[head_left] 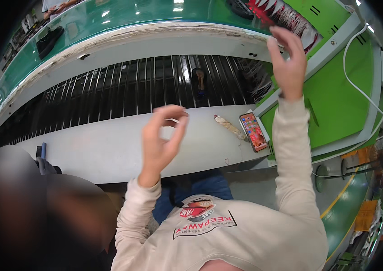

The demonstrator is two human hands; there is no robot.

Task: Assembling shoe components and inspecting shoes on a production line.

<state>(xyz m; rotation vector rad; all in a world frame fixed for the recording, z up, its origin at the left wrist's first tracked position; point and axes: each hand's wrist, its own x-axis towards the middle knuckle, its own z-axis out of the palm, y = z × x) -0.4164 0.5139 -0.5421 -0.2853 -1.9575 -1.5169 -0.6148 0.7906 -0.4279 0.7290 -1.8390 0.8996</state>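
My left hand [160, 142] hovers over the pale ledge in front of the rollers. Its thumb and fingers form an open curve with nothing between them. My right hand [290, 65] is raised at the right, beside the machine's mouth, which has hanging fringe strips [311, 38] lit red. The fingers of this hand are apart and hold nothing visible. Below it on the ledge lie a phone [253, 132] with its screen lit and a tan, wrapped stick-like thing [230, 126]. A dark shoe-like thing [241, 8] sits on the green belt near the fringe.
Metal rollers [132, 86] run across behind the ledge [87, 149], with a small brown and dark object [198, 81] on them. A black shoe [49, 41] is on the green belt [123, 18]. The green machine housing [336, 113] stands right; a person [56, 212] is close at left.
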